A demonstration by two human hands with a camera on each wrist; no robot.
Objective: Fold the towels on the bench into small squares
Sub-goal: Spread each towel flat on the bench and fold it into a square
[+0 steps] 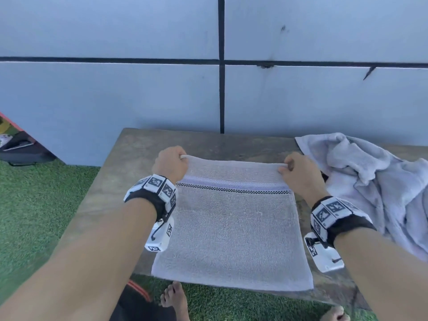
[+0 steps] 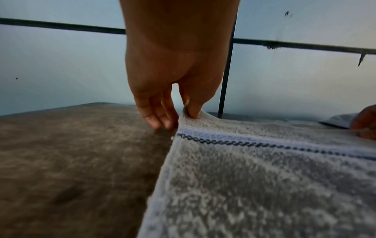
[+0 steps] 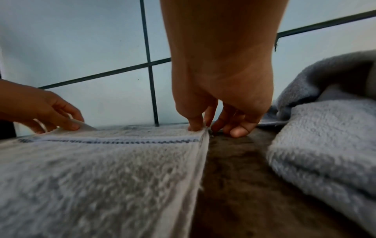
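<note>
A pale grey towel [image 1: 231, 230] with a dark checkered stripe lies spread flat on the brown bench [image 1: 129, 163], its near edge at the bench front. My left hand [image 1: 179, 157] pinches the towel's far left corner [image 2: 188, 115], lifted slightly off the bench. My right hand [image 1: 286, 167] pinches the far right corner [image 3: 201, 128]. The striped towel [image 2: 264, 185] [image 3: 101, 177] fills both wrist views. A second, crumpled light blue-grey towel [image 1: 375, 181] [image 3: 325, 145] lies in a heap on the bench just right of my right hand.
A pale tiled wall [image 1: 139, 89] with dark joints rises right behind the bench. Green artificial grass [image 1: 34, 205] lies to the left and in front. A dark bag [image 1: 20, 147] sits at the far left by the wall. Bare feet [image 1: 173, 297] stand before the bench.
</note>
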